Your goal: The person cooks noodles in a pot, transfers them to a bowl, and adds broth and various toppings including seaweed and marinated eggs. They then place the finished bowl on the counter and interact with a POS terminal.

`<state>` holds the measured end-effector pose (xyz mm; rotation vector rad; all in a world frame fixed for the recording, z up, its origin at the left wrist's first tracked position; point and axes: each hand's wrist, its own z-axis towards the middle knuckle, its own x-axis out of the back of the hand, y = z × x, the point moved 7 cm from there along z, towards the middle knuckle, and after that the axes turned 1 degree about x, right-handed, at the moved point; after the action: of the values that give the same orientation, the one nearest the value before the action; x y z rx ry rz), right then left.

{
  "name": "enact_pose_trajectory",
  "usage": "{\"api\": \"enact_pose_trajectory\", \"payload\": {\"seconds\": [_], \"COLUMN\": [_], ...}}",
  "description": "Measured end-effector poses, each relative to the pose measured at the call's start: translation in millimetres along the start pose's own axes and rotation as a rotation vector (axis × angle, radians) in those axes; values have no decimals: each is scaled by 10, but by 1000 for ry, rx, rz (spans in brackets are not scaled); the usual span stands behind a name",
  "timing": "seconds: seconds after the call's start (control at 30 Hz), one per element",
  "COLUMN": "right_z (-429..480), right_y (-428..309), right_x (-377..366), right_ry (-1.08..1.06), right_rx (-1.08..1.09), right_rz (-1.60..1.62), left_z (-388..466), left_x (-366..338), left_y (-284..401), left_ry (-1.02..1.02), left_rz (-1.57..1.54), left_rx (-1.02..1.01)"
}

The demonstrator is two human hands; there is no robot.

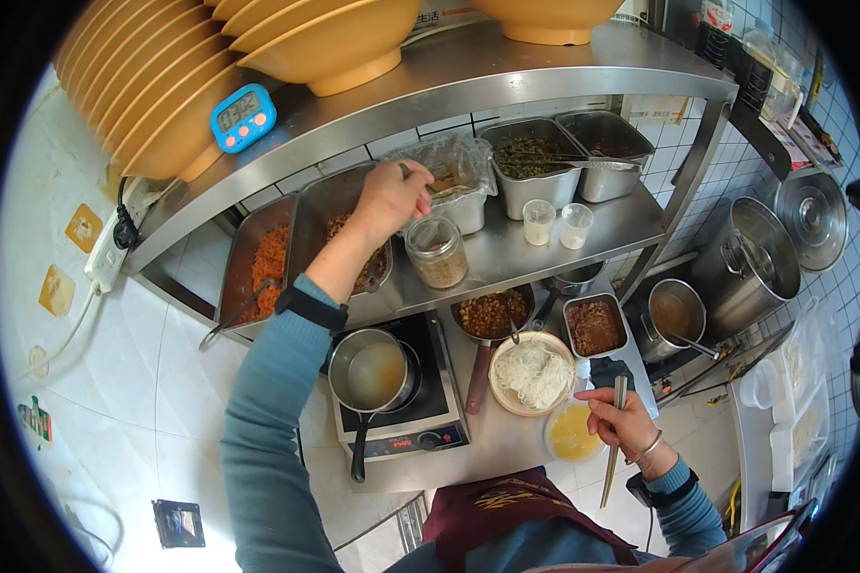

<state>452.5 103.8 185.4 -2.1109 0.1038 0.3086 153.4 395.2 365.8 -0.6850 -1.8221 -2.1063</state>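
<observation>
My left hand (394,193) is raised to the shelf, fingers closed around a thin utensil handle (405,170). It is over the near side of a steel container lined with clear plastic film (465,168); the utensil's far end is hard to make out. Just below that hand stands a glass jar of brown powder (437,254). My right hand (619,422) grips a pair of chopsticks (611,465) beside a bowl of yellow liquid, perhaps beaten egg (573,432). A plate of white rice noodles (532,374) sits just beyond the bowl.
A saucepan of cloudy liquid (376,372) stands on an induction cooker (437,430), its handle towards me. Behind are pans of chopped topping (493,313) and minced meat (596,326). Orange bowls (329,50) and a blue timer (243,118) are overhead. Tall stockpots (745,251) stand right.
</observation>
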Motion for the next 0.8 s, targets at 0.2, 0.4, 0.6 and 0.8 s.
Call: {"api": "enact_pose_trajectory", "payload": {"seconds": [0.2,0.4,0.6,0.8], "right_z": [-28,-113,-204,-321], "right_y": [-17,9,32,75], "right_x": [3,-6,37,105], "right_ry": [-9,-8,-3,9], "right_rx": [22,26,46,49], "right_rz": [-16,-28,-34,-31], "left_z": [-169,-298,-335,-356], "left_x": [382,711,724,652], "left_y": [-159,-84,-84,-74], "left_ry": [154,303,341,352], "left_rz": [-336,-422,-386,-223], "left_rx": [144,60,24,-1]}}
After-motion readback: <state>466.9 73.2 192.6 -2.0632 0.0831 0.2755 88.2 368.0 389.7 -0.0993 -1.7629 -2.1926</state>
